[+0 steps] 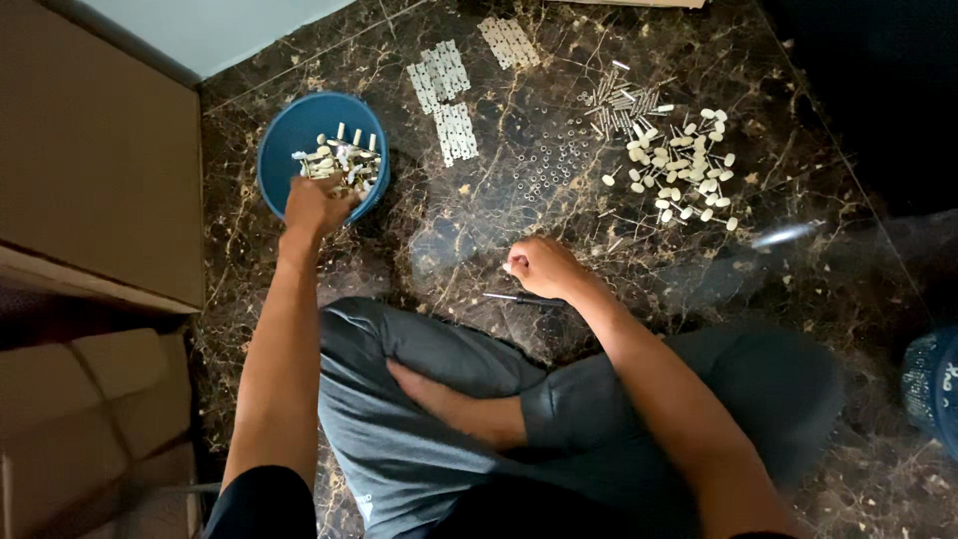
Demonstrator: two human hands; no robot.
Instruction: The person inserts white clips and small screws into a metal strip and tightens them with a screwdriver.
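Observation:
I sit cross-legged on a dark marble floor. My left hand [315, 203] reaches into a blue bowl [289, 135] that holds several small white and metal parts [339, 160]; its fingers are down among them and what they hold is hidden. My right hand [539, 268] rests on the floor in front of my knee, fingers curled around a small white piece. A thin dark screwdriver [521, 297] lies on the floor just below that hand.
Farther out lie metal strips [446, 95], a patch of small washers [549, 160], a pile of screws [621, 100] and scattered white plugs [684, 165]. A cardboard box [90, 150] stands at the left. Another blue container [933, 389] shows at the right edge.

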